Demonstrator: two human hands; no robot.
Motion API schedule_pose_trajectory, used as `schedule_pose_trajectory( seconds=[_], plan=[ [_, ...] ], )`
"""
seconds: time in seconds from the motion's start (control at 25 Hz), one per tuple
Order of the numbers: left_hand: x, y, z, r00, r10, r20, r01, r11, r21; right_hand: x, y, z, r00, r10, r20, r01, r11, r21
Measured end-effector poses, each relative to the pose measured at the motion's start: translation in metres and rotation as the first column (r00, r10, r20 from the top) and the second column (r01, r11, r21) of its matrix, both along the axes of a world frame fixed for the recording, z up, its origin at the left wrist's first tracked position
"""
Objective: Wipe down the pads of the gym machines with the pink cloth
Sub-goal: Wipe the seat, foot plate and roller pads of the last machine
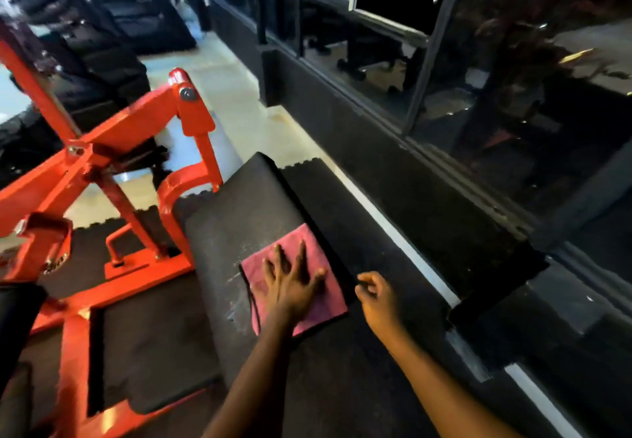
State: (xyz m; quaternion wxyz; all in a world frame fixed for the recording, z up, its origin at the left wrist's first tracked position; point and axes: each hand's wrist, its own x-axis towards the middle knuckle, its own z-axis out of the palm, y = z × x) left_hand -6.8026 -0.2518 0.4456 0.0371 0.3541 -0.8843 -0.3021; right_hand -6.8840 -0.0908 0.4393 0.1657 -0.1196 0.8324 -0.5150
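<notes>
- Pressing flat on the pink cloth [328, 302], the left hand [290, 282] lies with its fingers [302, 254] straight and spread wide, pointing toward the top of the frame. Nothing is pinched or bunched.
- The cloth lies spread out, roughly square, on the near part of the long black pad [239, 205], at lower centre of the frame. Its right edge sits close to the pad's right edge.
- The pad's long axis runs from lower centre up toward the middle of the frame, the same way the fingers point. A bare, dusty-looking stretch lies ahead of the fingertips, and a narrower strip lies left of the cloth.
- Judged from this, the coming stroke is a push along the pad's length, away from the body, with the palm weighing the cloth down so it does not ride up.
- The right hand [376, 295] hovers just right of the cloth, beyond the pad's edge, fingers loosely curled and holding nothing. The left hand, already on the cloth, is the nearer one.
- The orange-red machine frame [113, 129] stands left of the pad, filling the left of the frame, and dark windows [513, 95] run along the upper right.
- No container shows anywhere in view.
</notes>
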Motion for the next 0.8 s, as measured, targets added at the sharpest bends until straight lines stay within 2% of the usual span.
schedule_pose_trajectory(
  seconds=[0.08, 0.2, 0.28, 0.4, 0.48, 0.56, 0.68, 0.8],
  plan=[
    [-0.012, 0.026, -0.017, 0.988, 0.146, 0.050, -0.151, 0.984, 0.099, -0.026, -0.007, -0.020, 0.992, 0.127, -0.020, -0.128, 0.992, -0.009],
    [-0.026, 0.042, -0.016, 0.952, 0.292, 0.096, -0.299, 0.952, 0.061, -0.044, -0.025, -0.042, 0.961, 0.276, 0.031, -0.271, 0.957, -0.106],
    [-0.037, 0.034, -0.011, 0.952, 0.293, 0.087, -0.293, 0.956, -0.007, -0.045, -0.034, -0.051, 0.956, 0.294, -0.002, -0.290, 0.941, -0.173],
    [-0.049, 0.011, -0.014, 0.974, 0.221, -0.049, -0.225, 0.966, -0.124, -0.043, -0.036, -0.064, 0.969, 0.235, -0.075, -0.246, 0.946, -0.213],
    [-0.045, 0.013, -0.020, 0.959, 0.268, -0.094, -0.276, 0.958, -0.081, -0.046, -0.038, -0.068, 0.965, 0.252, -0.078, -0.263, 0.944, -0.198],
    [-0.035, 0.033, -0.029, 0.956, 0.292, -0.023, -0.292, 0.956, -0.030, -0.048, -0.041, -0.064, 0.963, 0.263, -0.057, -0.269, 0.944, -0.190],
    [-0.019, 0.064, -0.043, 0.951, 0.294, 0.092, -0.294, 0.956, -0.015, -0.051, -0.052, -0.055, 0.933, 0.336, -0.130, -0.357, 0.910, -0.212],
    [-0.030, 0.053, -0.038, 0.941, 0.311, 0.135, -0.314, 0.949, 0.002, -0.054, -0.064, -0.057, 0.921, 0.361, -0.148, -0.388, 0.892, -0.234]
  ],
)
